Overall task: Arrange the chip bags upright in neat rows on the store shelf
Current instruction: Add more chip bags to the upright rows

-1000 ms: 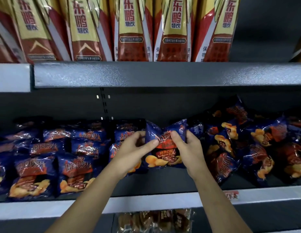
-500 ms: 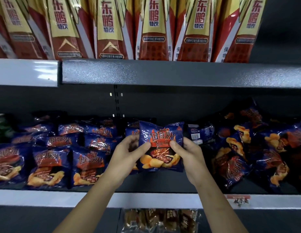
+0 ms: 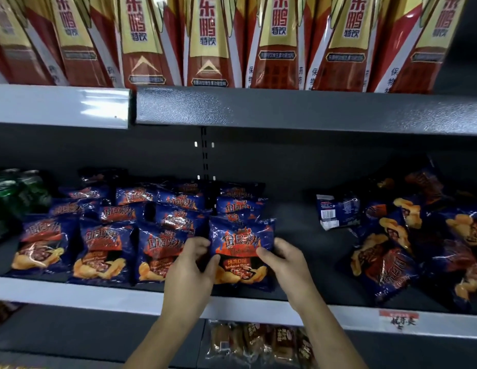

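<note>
While left hand (image 3: 188,272) and right hand (image 3: 288,262) fingers (image 3: 264,253) still grasp it, the chip bag (image 3: 241,241) sits lower.

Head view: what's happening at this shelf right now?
A person grips one blue foil chip bag, left hand on its left edge, right hand on its right. It stands upright at the right end of the front row on the grey metal shelf. Rightwards, more blue bags lie in a jumbled heap, beside a barcode-facing bag.
</note>
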{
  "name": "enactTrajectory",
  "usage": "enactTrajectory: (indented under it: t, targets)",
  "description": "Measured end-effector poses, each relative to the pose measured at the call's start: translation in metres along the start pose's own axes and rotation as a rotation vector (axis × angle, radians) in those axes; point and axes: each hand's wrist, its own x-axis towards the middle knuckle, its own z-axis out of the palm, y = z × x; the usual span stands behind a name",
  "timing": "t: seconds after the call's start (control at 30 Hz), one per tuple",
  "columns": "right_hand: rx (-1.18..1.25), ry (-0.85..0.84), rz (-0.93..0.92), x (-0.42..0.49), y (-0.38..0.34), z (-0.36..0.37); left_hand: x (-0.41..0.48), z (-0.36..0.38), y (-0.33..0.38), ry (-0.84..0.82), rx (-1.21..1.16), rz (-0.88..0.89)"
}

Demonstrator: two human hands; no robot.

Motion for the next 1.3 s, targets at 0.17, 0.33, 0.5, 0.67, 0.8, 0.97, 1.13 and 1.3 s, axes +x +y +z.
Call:
enactTrajectory:
  t: [0.17,0.33,0.5,0.67,0.8,0.97,1.13,1.3]
  targets:
    - [-0.217,0.032,-0.013,0.002,0.013,0.009,-0.001,0.0,-0.017,-0.016,0.289,0.079]
    - [-0.287,0.056,0.012,0.007,0.02,0.012,-0.001,0.0,-0.022,-0.054,0.323,0.107]
    - [-0.257,0.054,0.087,0.003,0.016,0.007,0.004,-0.004,-0.005,-0.123,0.283,0.168]
    - [-0.1,0.297,0.054,-0.004,0.0,-0.008,0.013,0.0,0.037,-0.233,0.002,0.247]
    - [0.014,0.424,0.001,-0.011,-0.011,-0.028,0.022,0.024,0.061,-0.361,-0.25,0.158]
    - [0.092,0.559,-0.061,-0.019,-0.03,-0.062,0.035,0.071,0.094,-0.513,-0.418,0.04]
    - [0.207,0.597,-0.112,-0.017,-0.047,-0.093,0.061,0.138,0.127,-0.495,-0.498,-0.159]
    - [0.258,0.542,-0.145,-0.02,-0.061,-0.129,0.092,0.213,0.136,-0.473,-0.529,-0.238]
